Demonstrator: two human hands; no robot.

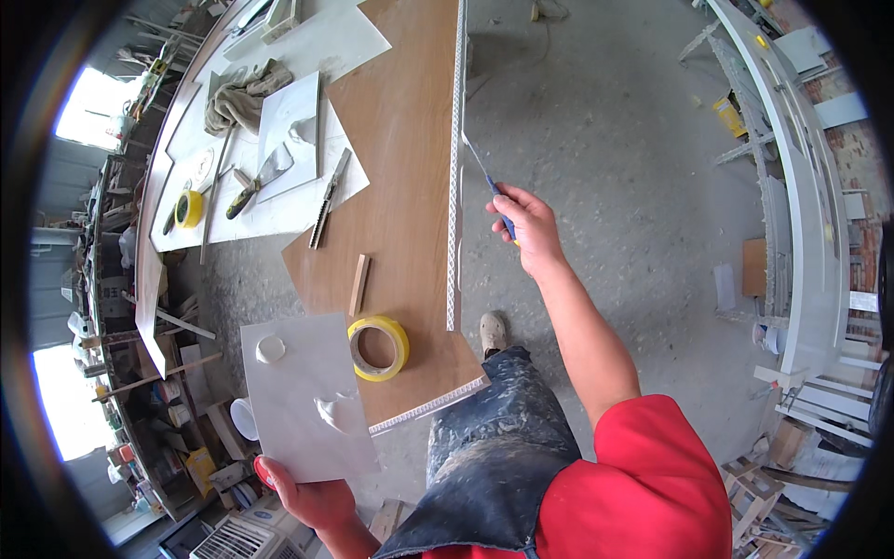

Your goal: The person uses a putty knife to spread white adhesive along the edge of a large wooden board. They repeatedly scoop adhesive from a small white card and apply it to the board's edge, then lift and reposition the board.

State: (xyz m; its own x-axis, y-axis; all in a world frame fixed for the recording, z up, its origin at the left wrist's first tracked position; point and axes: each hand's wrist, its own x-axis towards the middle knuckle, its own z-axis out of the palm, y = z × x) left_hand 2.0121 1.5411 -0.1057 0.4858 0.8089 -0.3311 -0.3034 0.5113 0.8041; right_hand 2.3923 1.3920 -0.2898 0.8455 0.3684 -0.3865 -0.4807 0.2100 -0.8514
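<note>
My right hand is closed round the blue handle of a thin spatula. Its narrow blade reaches the white patterned trim along the long right edge of a brown wood panel. Near the panel's front left corner, my left hand grips the lower edge of a flat grey board. White paste is smeared on that board, and a round white dab sits higher up. Something red shows beside the left thumb; what it is cannot be made out.
On the panel lie a yellow tape roll and a small wood strip. Farther left are a utility knife, a putty knife, another tape roll and a crumpled cloth. A long white workpiece stands at the right.
</note>
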